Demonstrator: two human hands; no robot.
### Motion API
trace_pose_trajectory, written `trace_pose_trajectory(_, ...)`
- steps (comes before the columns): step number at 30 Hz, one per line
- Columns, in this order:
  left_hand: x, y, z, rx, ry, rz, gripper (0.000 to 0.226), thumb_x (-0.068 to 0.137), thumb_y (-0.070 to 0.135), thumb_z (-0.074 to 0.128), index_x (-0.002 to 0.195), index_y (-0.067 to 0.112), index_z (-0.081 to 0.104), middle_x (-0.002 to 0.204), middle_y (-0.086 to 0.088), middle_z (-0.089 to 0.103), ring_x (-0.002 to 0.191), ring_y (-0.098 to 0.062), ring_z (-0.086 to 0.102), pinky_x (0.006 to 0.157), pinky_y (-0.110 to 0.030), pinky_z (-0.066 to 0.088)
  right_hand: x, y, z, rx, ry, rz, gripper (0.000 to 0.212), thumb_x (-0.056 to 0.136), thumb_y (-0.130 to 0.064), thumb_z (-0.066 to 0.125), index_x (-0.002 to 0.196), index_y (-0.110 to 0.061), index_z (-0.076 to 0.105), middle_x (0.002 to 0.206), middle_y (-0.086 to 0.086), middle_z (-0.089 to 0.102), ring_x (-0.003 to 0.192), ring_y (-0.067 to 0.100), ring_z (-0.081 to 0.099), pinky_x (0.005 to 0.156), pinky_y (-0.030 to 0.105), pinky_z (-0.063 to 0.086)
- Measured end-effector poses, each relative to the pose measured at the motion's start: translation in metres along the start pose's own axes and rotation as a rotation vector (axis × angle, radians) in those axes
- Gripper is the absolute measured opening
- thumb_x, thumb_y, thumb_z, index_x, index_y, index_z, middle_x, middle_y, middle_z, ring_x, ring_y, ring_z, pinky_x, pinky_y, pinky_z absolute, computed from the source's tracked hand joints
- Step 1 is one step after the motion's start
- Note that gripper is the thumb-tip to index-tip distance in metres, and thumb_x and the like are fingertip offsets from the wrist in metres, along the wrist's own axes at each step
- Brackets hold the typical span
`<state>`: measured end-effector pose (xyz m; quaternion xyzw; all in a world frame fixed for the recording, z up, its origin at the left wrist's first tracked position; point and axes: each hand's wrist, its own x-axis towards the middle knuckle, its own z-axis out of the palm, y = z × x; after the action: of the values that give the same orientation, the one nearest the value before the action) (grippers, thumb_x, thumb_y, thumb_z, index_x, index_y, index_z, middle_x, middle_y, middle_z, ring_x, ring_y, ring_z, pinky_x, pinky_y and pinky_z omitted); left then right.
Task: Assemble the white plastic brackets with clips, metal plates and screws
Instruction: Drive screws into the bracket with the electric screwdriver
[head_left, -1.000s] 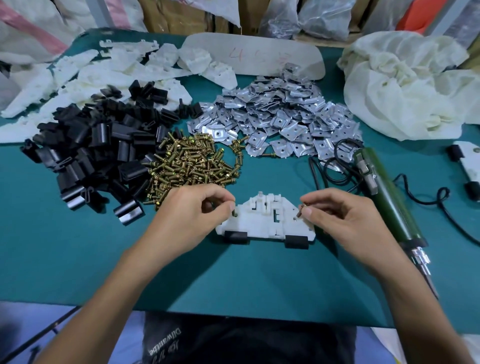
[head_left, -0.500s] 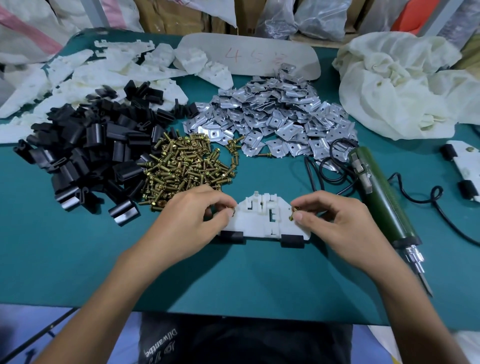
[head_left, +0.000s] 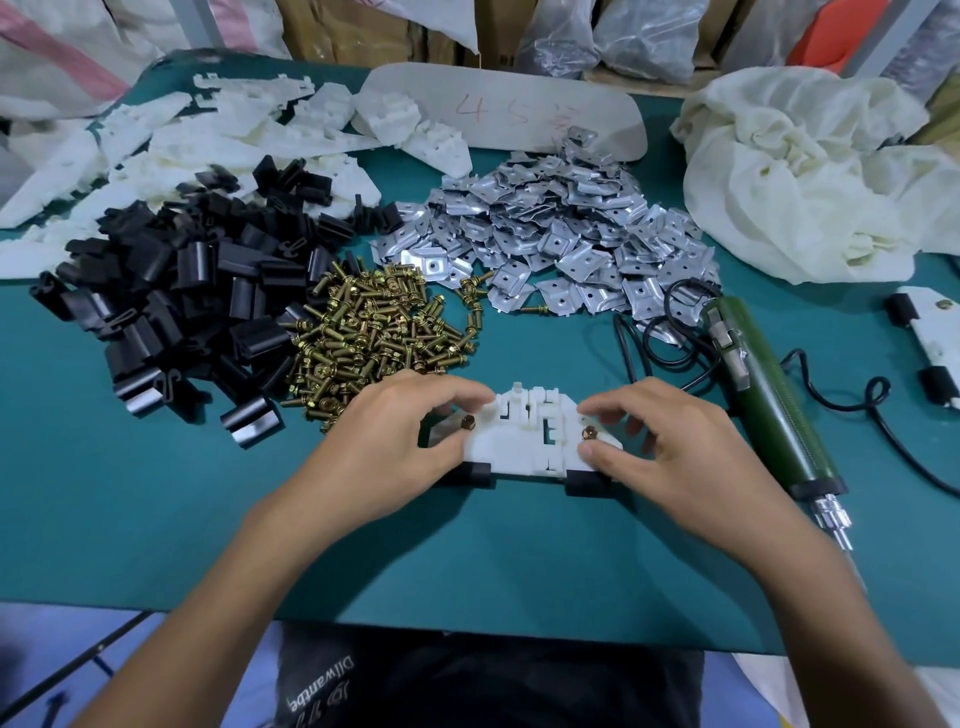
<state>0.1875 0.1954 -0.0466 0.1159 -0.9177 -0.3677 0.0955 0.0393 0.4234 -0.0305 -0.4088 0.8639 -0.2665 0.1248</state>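
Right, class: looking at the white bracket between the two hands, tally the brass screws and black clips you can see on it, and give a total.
Brass screws: 2
Black clips: 2
Total: 4

white bracket (head_left: 524, 441): left end hidden under left hand (head_left: 384, 447), right end under right hand (head_left: 675, 447), cannot tell if the fingers grip it or only rest on it. Left screw (head_left: 468, 423) and right screw (head_left: 590, 432) in it show heads only, shanks hidden. Right of it, electric screwdriver (head_left: 763, 395) tip blurred, runs behind the right forearm. Far right of it, finished bracket (head_left: 935, 332) and cloth bag (head_left: 810, 171) cut by the frame edge. Far left behind it, bracket pile (head_left: 130, 145) cut off too. Straight behind it, board (head_left: 519, 109): last red mark unreadable
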Motion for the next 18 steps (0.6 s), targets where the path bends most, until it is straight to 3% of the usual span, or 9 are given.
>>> trace_pose_trajectory(2, 0.000, -0.001, 0.001, 0.035, 0.023, 0.014, 0.039, 0.086, 0.028, 0.075, 0.123, 0.036, 0.065, 0.101, 0.030, 0.061, 0.103, 0.005, 0.049, 0.082, -0.005, 0.034, 0.000, -0.002, -0.003, -0.012, -0.026, -0.015, 0.025, 0.092, -0.023, 0.074, 0.117, -0.029, 0.074, 0.101, -0.016, 0.063, 0.089, -0.004, 0.056, 0.081, 0.018, 0.041)
trace_pose_trajectory(6, 0.001, 0.000, 0.004, 0.079, 0.095, 0.013, 0.041, 0.086, 0.027, 0.076, 0.125, 0.033, 0.065, 0.091, 0.023, 0.062, 0.096, 0.003, 0.047, 0.081, -0.010, 0.036, 0.003, -0.006, -0.003, -0.058, -0.017, 0.007, 0.007, 0.092, -0.029, 0.073, 0.098, -0.026, 0.075, 0.099, -0.014, 0.061, 0.087, 0.009, 0.058, 0.085, 0.036, 0.049)
trace_pose_trajectory(8, 0.001, 0.001, 0.004, 0.058, 0.075, 0.014, 0.044, 0.086, 0.021, 0.075, 0.127, 0.033, 0.064, 0.093, 0.024, 0.065, 0.094, 0.000, 0.051, 0.079, -0.013, 0.040, 0.004, -0.008, -0.003, -0.104, -0.001, 0.027, 0.011, 0.089, -0.038, 0.072, 0.092, -0.027, 0.070, 0.096, -0.014, 0.060, 0.087, 0.009, 0.057, 0.084, 0.037, 0.049)
trace_pose_trajectory(12, 0.000, -0.004, 0.001, 0.029, 0.028, 0.027, 0.055, 0.084, 0.024, 0.075, 0.134, 0.037, 0.057, 0.106, 0.027, 0.064, 0.108, -0.001, 0.050, 0.084, -0.007, 0.035, 0.001, -0.010, -0.006, -0.139, -0.043, 0.008, 0.018, 0.091, -0.039, 0.069, 0.106, -0.032, 0.072, 0.106, -0.017, 0.062, 0.094, 0.008, 0.058, 0.087, 0.038, 0.050)
trace_pose_trajectory(15, 0.001, -0.005, 0.002, 0.067, 0.068, 0.021, 0.052, 0.084, 0.037, 0.077, 0.132, 0.038, 0.057, 0.096, 0.026, 0.061, 0.101, 0.001, 0.047, 0.084, -0.013, 0.037, 0.001, -0.011, -0.005, -0.146, -0.028, 0.009, 0.010, 0.092, -0.034, 0.069, 0.100, -0.029, 0.073, 0.103, -0.015, 0.063, 0.093, 0.009, 0.059, 0.086, 0.041, 0.051)
trace_pose_trajectory(18, 0.002, -0.004, 0.005, 0.051, 0.076, 0.011, 0.049, 0.085, 0.029, 0.075, 0.130, 0.038, 0.058, 0.090, 0.025, 0.064, 0.096, -0.002, 0.049, 0.081, -0.019, 0.041, 0.003, -0.011, -0.005, -0.165, -0.024, 0.031, 0.015, 0.091, -0.041, 0.069, 0.101, -0.029, 0.071, 0.103, -0.015, 0.064, 0.094, 0.008, 0.058, 0.087, 0.039, 0.050)
